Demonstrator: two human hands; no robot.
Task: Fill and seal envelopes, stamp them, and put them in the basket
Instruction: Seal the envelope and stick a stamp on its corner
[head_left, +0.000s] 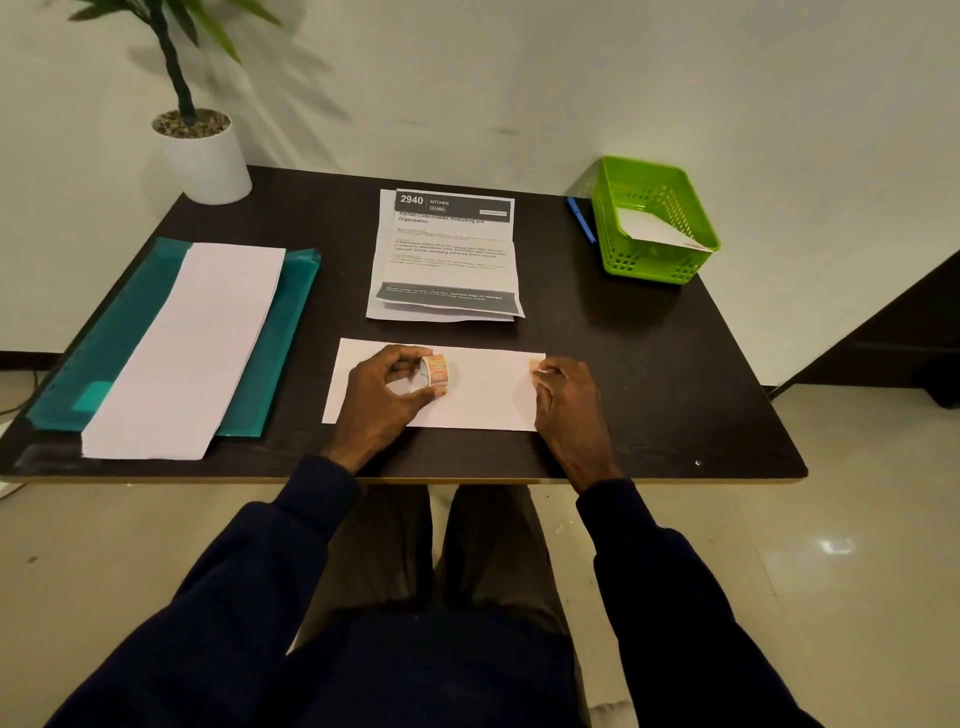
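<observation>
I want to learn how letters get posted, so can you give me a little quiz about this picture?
1. Fill in: the right hand touches a stamp at the envelope's top-right ____.
2. What does the left hand hold? A) stamp roll B) scissors C) a cup
3. True or false: the green basket is empty.
Key: 1 corner; 2 A; 3 false, a white envelope lies inside.
</observation>
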